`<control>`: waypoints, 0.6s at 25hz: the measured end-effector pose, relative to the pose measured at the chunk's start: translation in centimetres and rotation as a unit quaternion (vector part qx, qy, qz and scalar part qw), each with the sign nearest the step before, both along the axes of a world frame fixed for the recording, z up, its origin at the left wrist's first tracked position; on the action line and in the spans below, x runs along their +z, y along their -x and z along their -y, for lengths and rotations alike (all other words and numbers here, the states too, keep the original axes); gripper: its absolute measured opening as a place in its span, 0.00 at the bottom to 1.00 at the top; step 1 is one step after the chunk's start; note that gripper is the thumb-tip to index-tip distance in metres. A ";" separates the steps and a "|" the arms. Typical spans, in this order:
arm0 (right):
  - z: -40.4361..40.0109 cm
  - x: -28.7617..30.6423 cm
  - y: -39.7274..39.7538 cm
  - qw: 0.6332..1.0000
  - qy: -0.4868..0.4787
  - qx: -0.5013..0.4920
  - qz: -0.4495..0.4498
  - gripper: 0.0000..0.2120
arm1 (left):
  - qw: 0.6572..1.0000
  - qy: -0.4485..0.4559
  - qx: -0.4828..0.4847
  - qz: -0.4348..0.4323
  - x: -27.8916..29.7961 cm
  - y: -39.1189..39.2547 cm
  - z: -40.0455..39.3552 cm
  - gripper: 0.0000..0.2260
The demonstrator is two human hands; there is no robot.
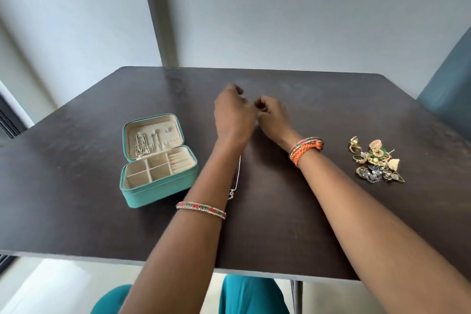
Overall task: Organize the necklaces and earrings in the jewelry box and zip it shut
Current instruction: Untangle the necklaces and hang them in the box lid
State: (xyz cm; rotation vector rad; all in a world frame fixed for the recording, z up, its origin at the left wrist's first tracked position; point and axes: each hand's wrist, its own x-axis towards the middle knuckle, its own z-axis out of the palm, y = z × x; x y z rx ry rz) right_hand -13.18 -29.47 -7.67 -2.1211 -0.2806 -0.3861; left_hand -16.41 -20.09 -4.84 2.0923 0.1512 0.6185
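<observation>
A teal jewelry box (142, 195) lies open on the left of the dark table (76, 211). Its lid stands up with several silver chains (142, 144) hung inside. The cream compartments of its base look bare. My left hand (233, 115) and my right hand (274, 116) meet at the table's middle, fingers pinched together on the ends of a thin silver necklace (238, 176). The chain hangs down beside my left forearm, and a small pendant (231, 194) is at its bottom. A heap of gold earrings and rings (376, 160) lies at the right.
A blue chair back (448, 84) stands past the table's far right corner. A grey wall with a dark vertical strip rises behind the table. My teal-clad knees show under the near edge, next to a metal table leg (297, 296).
</observation>
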 end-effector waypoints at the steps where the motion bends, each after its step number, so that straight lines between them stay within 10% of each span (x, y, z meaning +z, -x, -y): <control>1: 0.0 0.6 0.3 0.997 -0.034 -0.013 0.065 0.06 | 0.998 -0.056 0.014 0.013 -0.5 0.3 0.6 0.12; 5: 0.4 3.2 1.5 0.965 -0.041 -0.030 0.256 0.06 | 0.996 0.035 -0.044 0.072 -1.3 1.0 1.4 0.10; 15: 1.9 2.7 1.7 0.956 0.055 -0.133 0.256 0.03 | 0.898 0.402 -0.180 -0.015 -1.2 0.0 1.0 0.20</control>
